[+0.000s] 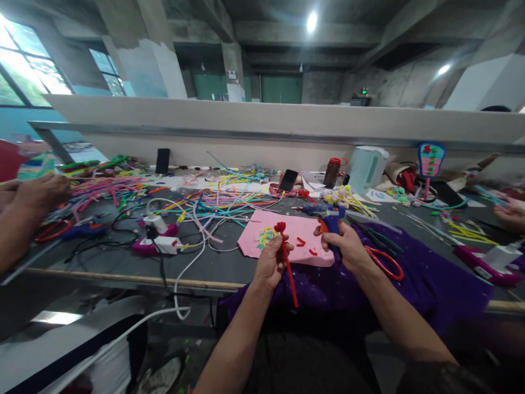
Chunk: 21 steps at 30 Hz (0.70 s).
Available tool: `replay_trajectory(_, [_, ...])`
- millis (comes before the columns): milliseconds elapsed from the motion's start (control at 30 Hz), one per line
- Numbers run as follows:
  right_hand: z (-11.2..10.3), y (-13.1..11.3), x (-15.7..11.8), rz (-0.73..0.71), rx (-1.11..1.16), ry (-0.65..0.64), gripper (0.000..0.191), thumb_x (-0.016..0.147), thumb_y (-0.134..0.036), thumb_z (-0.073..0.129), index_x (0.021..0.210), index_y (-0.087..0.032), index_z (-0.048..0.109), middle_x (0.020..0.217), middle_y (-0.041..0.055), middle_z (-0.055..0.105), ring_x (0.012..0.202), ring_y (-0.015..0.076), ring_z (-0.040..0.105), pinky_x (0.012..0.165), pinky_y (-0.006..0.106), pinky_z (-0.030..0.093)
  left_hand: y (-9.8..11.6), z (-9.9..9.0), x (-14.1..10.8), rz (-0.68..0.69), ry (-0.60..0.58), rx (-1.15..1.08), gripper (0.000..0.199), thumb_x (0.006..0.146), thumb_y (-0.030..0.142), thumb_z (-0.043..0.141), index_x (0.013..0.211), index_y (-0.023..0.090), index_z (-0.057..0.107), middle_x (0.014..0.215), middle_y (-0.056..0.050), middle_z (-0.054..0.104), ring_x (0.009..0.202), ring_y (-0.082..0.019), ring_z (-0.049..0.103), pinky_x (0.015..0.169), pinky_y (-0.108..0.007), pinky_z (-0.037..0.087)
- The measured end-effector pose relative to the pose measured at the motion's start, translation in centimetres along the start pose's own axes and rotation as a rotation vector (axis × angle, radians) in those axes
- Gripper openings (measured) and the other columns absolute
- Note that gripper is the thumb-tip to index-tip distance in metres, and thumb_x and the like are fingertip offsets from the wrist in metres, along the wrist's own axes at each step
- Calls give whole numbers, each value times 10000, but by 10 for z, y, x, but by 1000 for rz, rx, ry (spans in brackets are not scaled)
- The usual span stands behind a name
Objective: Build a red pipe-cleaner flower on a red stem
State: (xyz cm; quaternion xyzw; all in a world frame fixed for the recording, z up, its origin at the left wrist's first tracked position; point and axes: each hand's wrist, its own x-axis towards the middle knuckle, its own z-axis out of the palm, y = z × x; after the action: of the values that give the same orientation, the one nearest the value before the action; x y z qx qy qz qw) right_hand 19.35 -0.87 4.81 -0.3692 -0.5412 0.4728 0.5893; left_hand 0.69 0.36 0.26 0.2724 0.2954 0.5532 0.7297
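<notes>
My left hand (270, 261) is closed around a red pipe-cleaner flower (280, 226), its stem slanting down past the palm. In my right hand (346, 246) is a blue hot glue gun (334, 220), gripped by its handle with fingers near the orange trigger. Its nozzle points left, above the far edge of a pink sheet (262, 219), apart from the flower. On the sheet lie small yellow and green pieces (266, 237) and several bent red pieces (313, 252). My fingers partly hide the stem and the handle.
Red-handled scissors (385, 264) rest on purple cloth (426, 273) at the right. Power strips (158, 244) with loose white and black cables lie left. Pipe cleaners (229, 200), a phone (289, 179), a bottle (332, 172) and a kettle (367, 168) stand behind. Other people's hands (36, 197) work at both sides.
</notes>
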Motion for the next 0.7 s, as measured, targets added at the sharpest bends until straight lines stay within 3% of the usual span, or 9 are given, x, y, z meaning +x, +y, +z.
replay_trajectory(133, [9, 4, -15, 36, -24, -25, 305, 662, -177, 611, 961, -177, 550, 897, 46, 657, 560, 114, 570, 456, 223, 430, 0, 0, -1, -7, -36, -9, 305, 709, 368, 643, 908, 144, 584, 608, 10, 635, 287, 1, 374, 254, -101, 202])
replay_trajectory(267, [12, 13, -25, 52, -38, 3, 283, 684, -199, 622, 959, -185, 554, 789, 3, 641, 528, 94, 525, 497, 224, 426, 0, 1, -2, 4, -55, -18, 268, 692, 315, 668, 872, 133, 587, 592, 16, 628, 312, -5, 431, 274, -91, 273])
replay_trajectory(467, [11, 19, -45, -84, -215, 86, 118, 791, -277, 555, 854, -180, 579, 678, -11, 578, 584, 114, 496, 597, 255, 422, -1, 0, -1, 17, -59, 28, 278, 671, 288, 692, 865, 124, 580, 642, 1, 638, 375, -24, 500, 278, -92, 299])
replay_trajectory(700, [10, 15, -59, -82, -350, 53, 190, 845, -328, 490, 819, -194, 621, 671, 20, 616, 595, 152, 557, 579, 277, 453, -2, -1, 0, 4, -52, 48, 285, 669, 286, 696, 876, 132, 574, 638, 5, 627, 384, -22, 504, 289, -86, 319])
